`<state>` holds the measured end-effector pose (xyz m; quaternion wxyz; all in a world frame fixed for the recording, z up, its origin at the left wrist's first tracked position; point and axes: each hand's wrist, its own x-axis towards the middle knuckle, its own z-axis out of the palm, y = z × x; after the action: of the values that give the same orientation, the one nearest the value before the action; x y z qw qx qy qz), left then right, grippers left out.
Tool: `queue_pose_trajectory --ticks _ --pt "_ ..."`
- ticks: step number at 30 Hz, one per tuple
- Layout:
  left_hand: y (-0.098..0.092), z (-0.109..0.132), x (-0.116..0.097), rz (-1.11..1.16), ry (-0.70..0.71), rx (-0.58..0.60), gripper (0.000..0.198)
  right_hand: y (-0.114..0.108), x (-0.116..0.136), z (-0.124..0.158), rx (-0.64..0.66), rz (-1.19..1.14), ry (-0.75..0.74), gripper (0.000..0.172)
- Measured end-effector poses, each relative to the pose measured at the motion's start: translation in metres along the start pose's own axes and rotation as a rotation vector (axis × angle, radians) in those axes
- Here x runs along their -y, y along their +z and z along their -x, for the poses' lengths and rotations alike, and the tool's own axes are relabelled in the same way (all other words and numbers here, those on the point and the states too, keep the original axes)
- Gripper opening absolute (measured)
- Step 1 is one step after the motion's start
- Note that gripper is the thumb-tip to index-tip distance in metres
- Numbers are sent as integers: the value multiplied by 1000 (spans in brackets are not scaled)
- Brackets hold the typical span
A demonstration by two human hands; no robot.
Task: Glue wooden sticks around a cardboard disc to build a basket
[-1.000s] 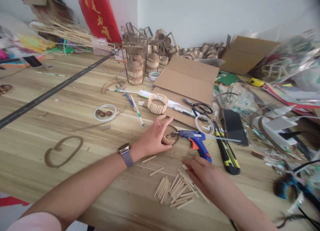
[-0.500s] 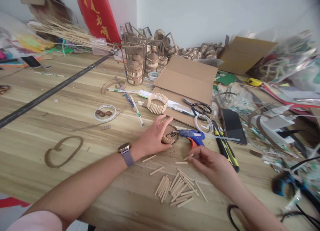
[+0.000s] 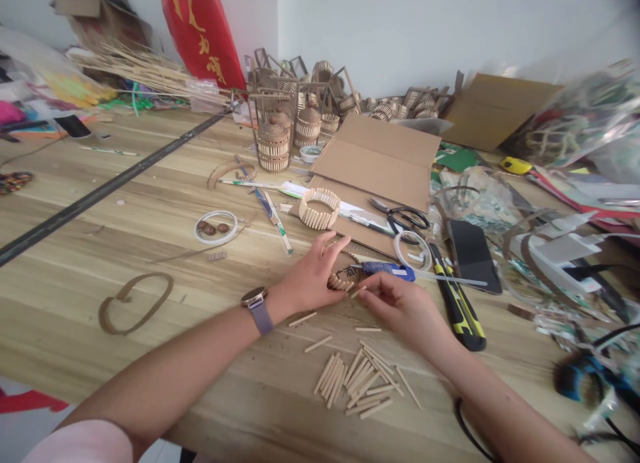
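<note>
My left hand (image 3: 303,276) curves around a round cardboard disc (image 3: 349,272) with printed characters, its thumb and fingers at the rim. Short wooden sticks (image 3: 341,284) stand in a row along the near edge of that disc. Between the fingertips of my right hand (image 3: 400,306) is a short wooden stick (image 3: 359,291), held close to the disc's right side. A blue glue gun (image 3: 389,269) lies just beyond my right hand, its nozzle by the disc; the hand hides its trigger. Nearer to me is a loose pile of sticks (image 3: 363,379).
A finished-looking stick ring (image 3: 320,209), scissors (image 3: 400,216), a tape roll (image 3: 413,251), a utility knife (image 3: 457,299) and a phone (image 3: 474,256) lie around. Small stick-sided baskets (image 3: 273,146) and flat cardboard (image 3: 375,153) stand behind. A brown strip loop (image 3: 135,303) is at left.
My right hand has moved left and away from me, bringing the wooden stick to the disc and covering the glue gun's trigger. My left hand stays at the disc. The view shifts slightly.
</note>
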<state>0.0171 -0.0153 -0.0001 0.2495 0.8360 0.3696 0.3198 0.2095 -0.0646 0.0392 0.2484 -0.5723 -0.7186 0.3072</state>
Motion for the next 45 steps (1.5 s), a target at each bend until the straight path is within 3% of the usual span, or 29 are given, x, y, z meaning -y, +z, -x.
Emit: queue_pose_trajectory --ticks 38,42,45 --pt "0 0 -2 -5 14 -3 91 12 -6 -4 -78 165 -214 14" --pt "-2 1 -2 38 10 1 92 2 -2 0 -122 209 -219 28" --pt "-3 1 -3 36 -1 12 92 -17 1 5 -189 280 -177 26"
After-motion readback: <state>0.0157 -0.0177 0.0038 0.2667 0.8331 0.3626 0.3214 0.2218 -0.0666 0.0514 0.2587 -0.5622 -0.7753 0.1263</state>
